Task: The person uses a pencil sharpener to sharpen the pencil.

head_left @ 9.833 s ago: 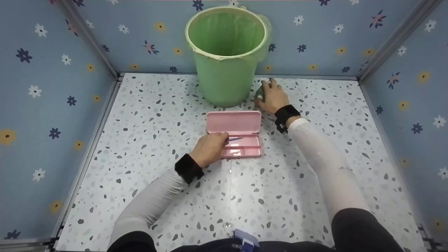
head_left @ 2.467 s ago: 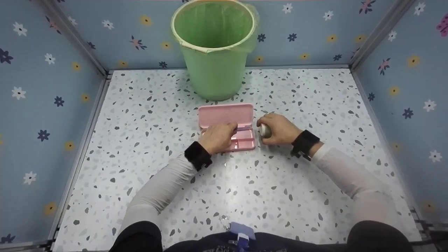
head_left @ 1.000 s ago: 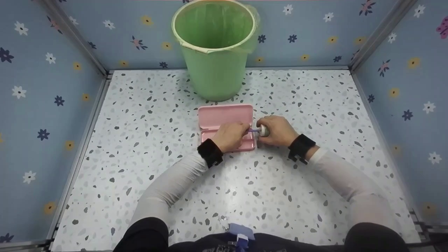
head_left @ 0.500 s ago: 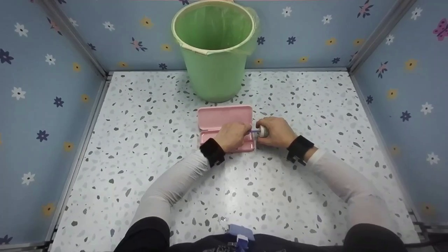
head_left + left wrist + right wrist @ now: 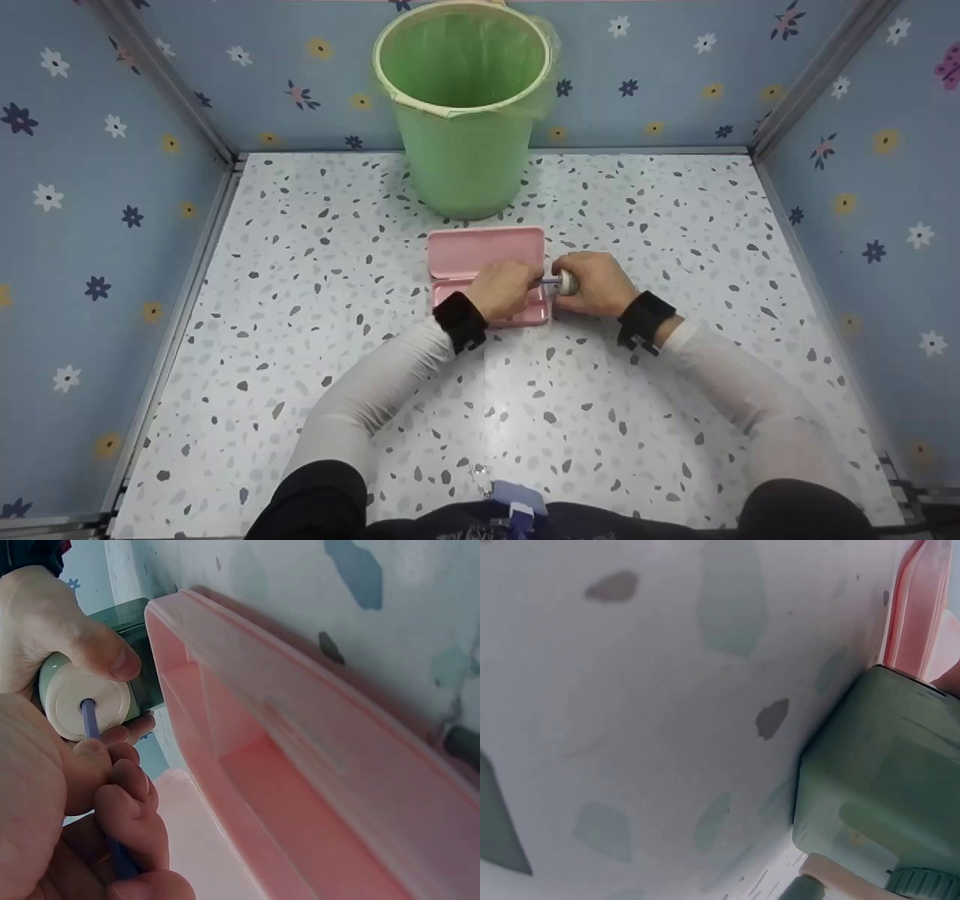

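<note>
My left hand [image 5: 504, 290] pinches a blue-purple pencil [image 5: 90, 718] above the pink pencil case [image 5: 486, 253], which lies unfolded. The pencil's end sits in the hole of the round cream front of a green pencil sharpener [image 5: 67, 709]. Just right of the case, my right hand [image 5: 598, 283] grips this sharpener, thumb on one side and fingers on the other. In the right wrist view the sharpener's box-shaped body [image 5: 877, 757] stands against the table, with a cream crank arm [image 5: 844, 879] at its back. The pencil's tip is hidden inside.
A green bin [image 5: 469, 165] with a bag liner stands behind the case, against the back wall. Flower-patterned panels [image 5: 112, 247] enclose the speckled table [image 5: 300, 262] at the left, back and right.
The right hand has brought the sharpener from beside the bin to the case's right side. My left hand has moved right, and the pencil has gone into the sharpener. Lately both barely move.
</note>
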Demonstrator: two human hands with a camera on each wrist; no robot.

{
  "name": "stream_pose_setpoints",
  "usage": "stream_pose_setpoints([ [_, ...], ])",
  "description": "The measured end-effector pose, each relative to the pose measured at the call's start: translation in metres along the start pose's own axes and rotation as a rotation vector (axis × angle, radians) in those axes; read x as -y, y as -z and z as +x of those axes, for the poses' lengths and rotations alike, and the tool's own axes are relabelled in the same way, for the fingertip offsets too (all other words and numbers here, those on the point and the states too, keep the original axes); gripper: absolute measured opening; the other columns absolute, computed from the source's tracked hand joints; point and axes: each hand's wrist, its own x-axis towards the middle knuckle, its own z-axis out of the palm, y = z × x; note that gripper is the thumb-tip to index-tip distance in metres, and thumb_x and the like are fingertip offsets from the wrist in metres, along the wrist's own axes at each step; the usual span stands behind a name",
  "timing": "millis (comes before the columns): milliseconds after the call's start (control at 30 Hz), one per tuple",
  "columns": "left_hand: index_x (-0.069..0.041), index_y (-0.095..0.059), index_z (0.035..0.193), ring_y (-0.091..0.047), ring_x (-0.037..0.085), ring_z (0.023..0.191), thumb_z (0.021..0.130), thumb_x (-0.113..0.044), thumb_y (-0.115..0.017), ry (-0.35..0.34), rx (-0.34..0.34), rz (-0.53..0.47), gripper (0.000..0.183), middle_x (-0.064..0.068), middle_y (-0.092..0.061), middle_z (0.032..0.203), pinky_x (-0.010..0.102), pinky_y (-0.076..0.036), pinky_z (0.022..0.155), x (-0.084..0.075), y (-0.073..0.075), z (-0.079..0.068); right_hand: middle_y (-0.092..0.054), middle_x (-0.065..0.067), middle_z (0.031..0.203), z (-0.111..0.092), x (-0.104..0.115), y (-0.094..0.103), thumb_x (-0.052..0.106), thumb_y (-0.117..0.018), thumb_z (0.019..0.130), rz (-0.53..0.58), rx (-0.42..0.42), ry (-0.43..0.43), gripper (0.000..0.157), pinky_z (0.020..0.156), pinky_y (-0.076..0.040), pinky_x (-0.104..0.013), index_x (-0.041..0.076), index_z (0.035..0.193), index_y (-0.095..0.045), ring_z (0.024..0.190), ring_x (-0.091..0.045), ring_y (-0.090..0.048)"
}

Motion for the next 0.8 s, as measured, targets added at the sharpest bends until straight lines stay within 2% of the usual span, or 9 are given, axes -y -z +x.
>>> stream_pose_setpoints([
  [200, -0.018, -0.061, 0.088, -0.050, 0.012, 0.065, 0.083, -0.018, -0.061, 0.008, 0.033, -0.033, 0.005, -0.006, -0.054, 0.073, 0.028, -0.042, 0.060, -0.001, 0.000, 0.002, -0.055, 0.017, 0.076, -0.001, 0.000, -0.002, 0.039, -0.080, 0.058, -0.004, -0.012, 0.002, 0.039, 0.061, -0.042, -0.027, 0.022, 0.089, -0.062, 0.066, -0.005, -0.050],
  [367, -0.019, -0.060, 0.084, -0.050, 0.013, 0.065, 0.081, -0.015, -0.063, 0.007, 0.021, -0.054, 0.006, -0.006, -0.054, 0.072, 0.028, -0.042, 0.060, -0.002, 0.000, 0.004, -0.056, 0.015, 0.077, -0.001, -0.001, -0.002, 0.041, -0.080, 0.057, -0.031, -0.032, -0.007, 0.041, 0.063, -0.042, -0.028, 0.021, 0.090, -0.064, 0.067, -0.006, -0.050],
  [633, -0.018, -0.062, 0.091, -0.049, 0.011, 0.065, 0.081, -0.016, -0.064, 0.003, 0.019, -0.106, 0.010, -0.008, -0.054, 0.072, 0.027, -0.040, 0.060, -0.003, -0.006, 0.008, -0.055, 0.017, 0.076, -0.003, -0.002, -0.003, 0.039, -0.080, 0.057, -0.012, -0.030, -0.016, 0.041, 0.062, -0.042, -0.028, 0.021, 0.090, -0.064, 0.067, -0.006, -0.050],
  [800, -0.020, -0.063, 0.092, -0.049, 0.012, 0.064, 0.080, -0.014, -0.062, 0.007, 0.012, -0.079, 0.013, -0.008, -0.053, 0.071, 0.028, -0.040, 0.058, -0.006, -0.004, 0.011, -0.057, 0.015, 0.077, -0.001, -0.001, -0.003, 0.038, -0.080, 0.058, -0.007, -0.022, -0.018, 0.040, 0.063, -0.042, -0.028, 0.021, 0.090, -0.064, 0.068, -0.005, -0.050],
])
